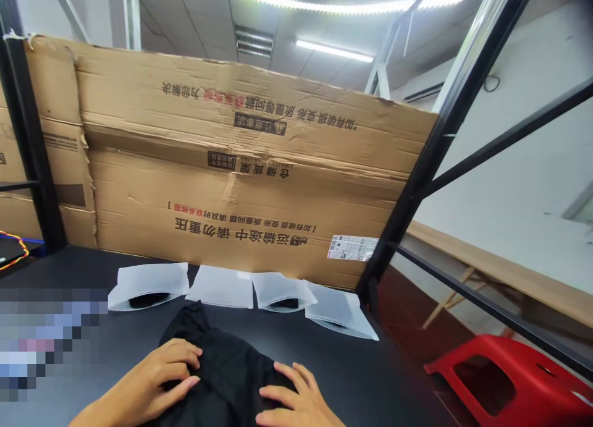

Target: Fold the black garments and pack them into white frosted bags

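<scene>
While black cloth (227, 368) lies at the near edge of the worktop (352, 365) in the head view, left hand (160, 377) rests on its left side, loosely curled; cannot tell whether it pinches fabric. Right hand (301, 402): open, fingers spread, touching the right side. 4 whitish pouches (222, 287) lie beyond, before the far cardboard (250, 189).

From the right hand (299, 399), bare counter (370, 374) opens toward two o'clock; pouches (225, 288) bar ten to one, with cardboard (250, 189) behind and a black post (412, 198) at one.
</scene>
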### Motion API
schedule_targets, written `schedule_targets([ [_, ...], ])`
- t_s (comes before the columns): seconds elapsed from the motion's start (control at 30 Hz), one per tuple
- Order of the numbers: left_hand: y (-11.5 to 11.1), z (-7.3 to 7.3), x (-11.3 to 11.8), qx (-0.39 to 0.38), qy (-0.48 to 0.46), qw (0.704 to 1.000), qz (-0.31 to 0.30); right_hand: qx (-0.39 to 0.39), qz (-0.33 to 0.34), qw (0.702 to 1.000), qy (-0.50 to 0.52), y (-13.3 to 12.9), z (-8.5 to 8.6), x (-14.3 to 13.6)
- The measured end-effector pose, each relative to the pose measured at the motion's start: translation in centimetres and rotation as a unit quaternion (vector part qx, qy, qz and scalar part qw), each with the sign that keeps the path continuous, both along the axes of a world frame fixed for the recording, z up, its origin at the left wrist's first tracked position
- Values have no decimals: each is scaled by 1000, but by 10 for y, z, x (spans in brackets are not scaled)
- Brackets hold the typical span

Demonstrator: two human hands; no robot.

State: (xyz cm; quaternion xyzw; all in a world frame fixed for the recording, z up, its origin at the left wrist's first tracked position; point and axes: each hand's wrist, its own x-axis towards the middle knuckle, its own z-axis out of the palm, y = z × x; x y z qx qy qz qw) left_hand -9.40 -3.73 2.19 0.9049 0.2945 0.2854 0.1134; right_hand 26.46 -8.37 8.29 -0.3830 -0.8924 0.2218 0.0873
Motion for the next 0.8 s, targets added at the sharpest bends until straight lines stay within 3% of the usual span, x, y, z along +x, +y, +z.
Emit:
schedule_targets([
  [0.1, -2, -8, -11, 22, -3, 999, 38, 4, 10, 1000, 9, 0, -8, -7],
  [0.2, -11, -5, -19, 39, 8, 997, 59, 2, -118, 984, 136, -1, -11, -14],
  [0.27, -16, -1, -22, 46, 15, 997, 68, -60, -205, 951, 226, 3, -6, -16],
  [0.37, -17, 5, -21, 38, 14, 998, 43, -219, -266, 889, 303, 19, 4, -16],
  [0.47, -14, 8, -17, 19, -3, 1000, -7, -274, -318, 846, 329, 44, 6, -12],
  [0.6, -17, 13, -22, 8, 11, 1000, -26, -220, -368, 845, 319, 73, 2, 3],
  [0.73, -29, 23, -34, -1, 54, 998, -26, -58, -436, 834, 334, 79, 5, 18],
  [0.8, -30, 31, -31, -15, 37, 999, -3, 27, -423, 847, 323, 70, 8, 14],
])
